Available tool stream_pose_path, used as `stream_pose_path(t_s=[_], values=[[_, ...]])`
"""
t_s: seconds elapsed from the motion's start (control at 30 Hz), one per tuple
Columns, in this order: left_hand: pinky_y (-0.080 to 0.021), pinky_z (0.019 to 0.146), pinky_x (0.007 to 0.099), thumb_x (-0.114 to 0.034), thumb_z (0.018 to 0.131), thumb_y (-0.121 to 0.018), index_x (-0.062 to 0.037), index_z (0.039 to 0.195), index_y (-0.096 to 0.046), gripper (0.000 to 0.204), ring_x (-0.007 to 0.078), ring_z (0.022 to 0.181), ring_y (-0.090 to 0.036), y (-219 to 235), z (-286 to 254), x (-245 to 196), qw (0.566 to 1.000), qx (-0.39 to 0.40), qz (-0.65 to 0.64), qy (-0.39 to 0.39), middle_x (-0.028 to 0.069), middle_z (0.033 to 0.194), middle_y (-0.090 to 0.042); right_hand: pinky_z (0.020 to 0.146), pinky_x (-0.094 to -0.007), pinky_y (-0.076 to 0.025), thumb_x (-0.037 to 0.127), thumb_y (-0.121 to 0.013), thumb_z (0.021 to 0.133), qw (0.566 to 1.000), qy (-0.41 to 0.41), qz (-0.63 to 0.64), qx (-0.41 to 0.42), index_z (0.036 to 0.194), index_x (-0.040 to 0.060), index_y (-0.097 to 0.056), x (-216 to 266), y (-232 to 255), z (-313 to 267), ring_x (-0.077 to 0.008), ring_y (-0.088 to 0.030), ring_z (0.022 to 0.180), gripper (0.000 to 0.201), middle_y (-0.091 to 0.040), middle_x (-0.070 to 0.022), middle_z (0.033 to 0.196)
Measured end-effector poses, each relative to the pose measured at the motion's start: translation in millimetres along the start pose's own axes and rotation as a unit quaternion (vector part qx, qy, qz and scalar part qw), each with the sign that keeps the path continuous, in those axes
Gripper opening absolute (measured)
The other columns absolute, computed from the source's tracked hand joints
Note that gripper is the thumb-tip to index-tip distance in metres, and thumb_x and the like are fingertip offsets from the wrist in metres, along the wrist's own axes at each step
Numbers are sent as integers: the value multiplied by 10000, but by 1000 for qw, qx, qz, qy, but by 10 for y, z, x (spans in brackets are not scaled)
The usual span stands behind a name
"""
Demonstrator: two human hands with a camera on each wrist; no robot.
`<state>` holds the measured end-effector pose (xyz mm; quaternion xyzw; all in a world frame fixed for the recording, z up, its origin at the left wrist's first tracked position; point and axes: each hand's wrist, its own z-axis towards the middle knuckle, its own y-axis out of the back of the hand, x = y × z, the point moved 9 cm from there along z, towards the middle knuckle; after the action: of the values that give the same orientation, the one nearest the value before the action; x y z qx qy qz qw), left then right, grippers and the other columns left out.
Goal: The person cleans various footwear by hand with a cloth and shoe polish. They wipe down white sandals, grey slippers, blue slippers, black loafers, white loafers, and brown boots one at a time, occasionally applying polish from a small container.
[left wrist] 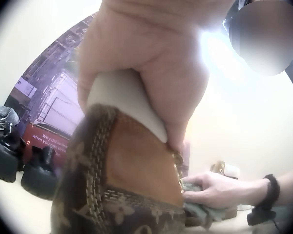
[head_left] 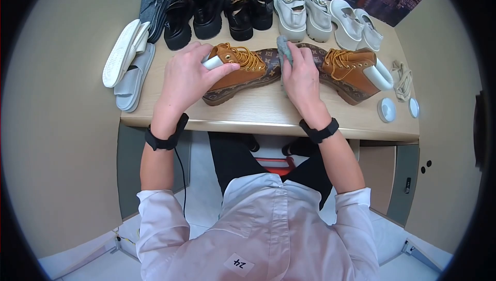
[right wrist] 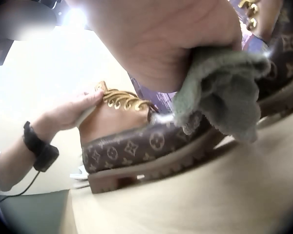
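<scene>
Two tan and brown patterned boots with yellow laces lie on the table, toes facing each other. My left hand (head_left: 190,77) grips the white-lined collar of the left boot (head_left: 240,80), thumb on the laces side; the left wrist view shows the hand (left wrist: 146,48) over the white collar (left wrist: 124,95). My right hand (head_left: 302,79) holds a grey-green cloth (head_left: 283,48) at the left boot's toe, beside the toe of the right boot (head_left: 356,79). In the right wrist view the bunched cloth (right wrist: 222,92) hangs from the curled hand (right wrist: 171,44), covering part of the toe.
Along the back stand black shoes (head_left: 207,14), white shoes (head_left: 292,14) and grey slippers (head_left: 155,9). White and grey sandals (head_left: 135,84) lie at the left. Two small white dishes (head_left: 386,110) and a beige lace bundle (head_left: 402,82) are at the right, near the table's front edge (head_left: 268,126).
</scene>
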<state>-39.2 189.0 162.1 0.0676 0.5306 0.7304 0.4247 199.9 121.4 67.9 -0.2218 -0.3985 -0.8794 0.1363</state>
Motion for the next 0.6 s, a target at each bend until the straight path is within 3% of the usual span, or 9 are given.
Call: stream_pose_path(t_s=[0.2, 0.43, 0.6], values=[[-522, 637, 441, -543, 880, -895, 34, 933, -739, 600, 357, 696, -674, -59, -12, -52, 1000, -1, 24, 16, 161, 799, -675, 911, -528, -580, 7, -695, 959, 997, -51, 50, 20, 1267, -31, -635, 116, 13, -190, -484, -686, 1049, 316, -640, -259, 1169], [-556, 626, 451, -568, 894, -872, 8, 931, -783, 584, 386, 688, -733, -111, -78, -105, 997, -22, 37, 60, 194, 772, -736, 929, -525, -563, 45, -700, 986, 984, -117, 130, -14, 1243, -67, -614, 203, -263, -567, -506, -680, 1084, 293, -679, -309, 1166], [-588, 625, 485, -605, 929, -811, 3, 844, -733, 619, 408, 668, -741, -149, -82, -77, 995, -19, 13, 94, 211, 741, -735, 847, -522, -574, 97, -736, 1004, 956, -187, 223, -29, 1180, -57, -640, 425, -463, -795, -509, -725, 957, 253, -729, -303, 1023]])
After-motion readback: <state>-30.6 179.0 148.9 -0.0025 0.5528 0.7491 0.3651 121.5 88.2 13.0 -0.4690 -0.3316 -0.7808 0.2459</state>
